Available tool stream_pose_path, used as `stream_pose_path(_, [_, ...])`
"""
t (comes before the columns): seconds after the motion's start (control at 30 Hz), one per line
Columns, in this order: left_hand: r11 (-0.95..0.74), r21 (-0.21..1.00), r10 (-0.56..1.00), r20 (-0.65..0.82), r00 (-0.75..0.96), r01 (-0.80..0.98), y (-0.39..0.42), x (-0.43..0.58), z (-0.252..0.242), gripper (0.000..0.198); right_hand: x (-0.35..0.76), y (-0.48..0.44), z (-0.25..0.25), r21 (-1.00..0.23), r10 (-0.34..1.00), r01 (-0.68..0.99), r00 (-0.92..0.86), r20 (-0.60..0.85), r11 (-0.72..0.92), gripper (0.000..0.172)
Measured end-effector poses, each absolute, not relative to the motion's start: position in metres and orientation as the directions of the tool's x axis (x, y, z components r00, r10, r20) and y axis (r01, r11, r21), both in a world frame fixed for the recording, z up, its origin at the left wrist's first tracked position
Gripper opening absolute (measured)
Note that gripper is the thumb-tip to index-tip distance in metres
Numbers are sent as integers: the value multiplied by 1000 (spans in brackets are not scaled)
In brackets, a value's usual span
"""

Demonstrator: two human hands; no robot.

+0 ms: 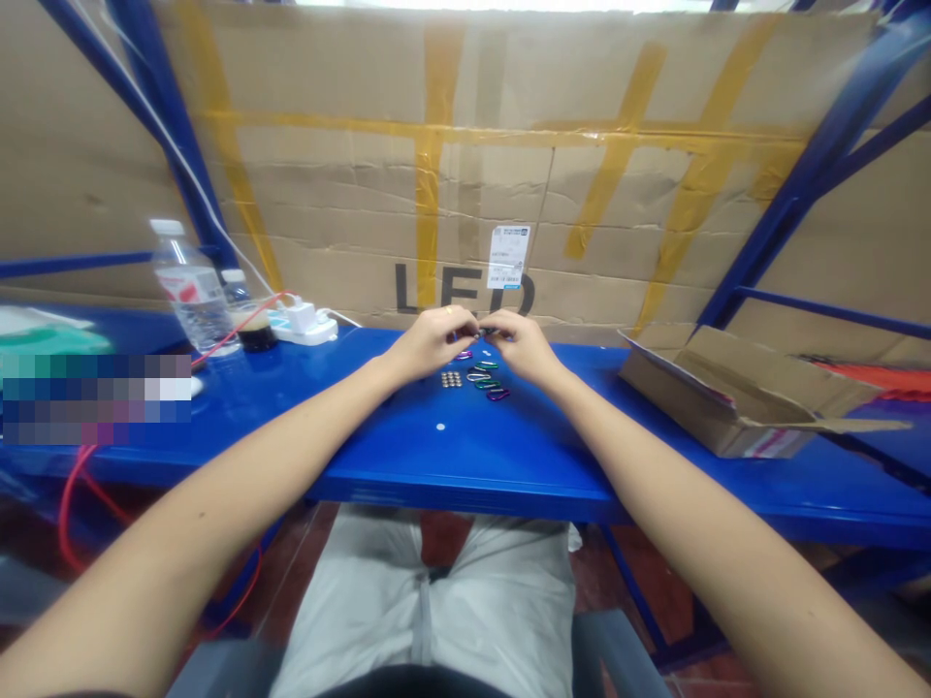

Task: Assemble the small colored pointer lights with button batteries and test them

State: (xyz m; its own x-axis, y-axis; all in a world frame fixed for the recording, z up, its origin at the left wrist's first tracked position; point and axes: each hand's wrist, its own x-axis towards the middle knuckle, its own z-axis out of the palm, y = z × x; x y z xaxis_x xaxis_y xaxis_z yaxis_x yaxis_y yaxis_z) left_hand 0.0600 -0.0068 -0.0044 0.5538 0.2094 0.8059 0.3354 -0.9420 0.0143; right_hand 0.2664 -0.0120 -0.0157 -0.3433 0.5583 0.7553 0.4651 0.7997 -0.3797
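Observation:
My left hand and my right hand meet above the far part of the blue table. Their fingertips pinch together on a small dark object, too small and too covered to name. Just below them lie several coloured carabiners: a purple carabiner, a green carabiner, a silver carabiner and others. To their left sits a compact cluster of small, shiny, brownish round pieces. Nearer to me is a small white disc.
At the right stands an open cardboard box. On the left are a clear water bottle, a small bottle with dark liquid and a white power strip with cables. A large taped cardboard sheet walls off the back.

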Motion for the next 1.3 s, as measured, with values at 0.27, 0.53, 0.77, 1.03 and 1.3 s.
stream_pose_path(0.27, [-937, 13, 217, 805, 553, 349, -6, 59, -3, 5, 266, -11, -17, -395, 570, 466, -332, 751, 792, 31])
stream_pose_path(0.53, [-930, -14, 207, 808, 552, 368, -6, 59, -3, 7, 266, -8, -18, -459, 617, 458, -295, 729, 761, 29])
stream_pose_path(0.77, [-931, -81, 139, 822, 552, 355, -6, 58, -5, 10, 263, -8, -19, -557, 682, 415, -272, 678, 719, 26])
stream_pose_path(1.03, [-927, -92, 136, 822, 553, 365, -5, 58, -6, 11, 263, -8, -19, -579, 694, 399, -263, 670, 711, 26])
stream_pose_path(1.3, [-922, -131, 98, 830, 550, 363, -4, 58, -6, 12, 262, -8, -18, -594, 698, 377, -267, 665, 710, 24])
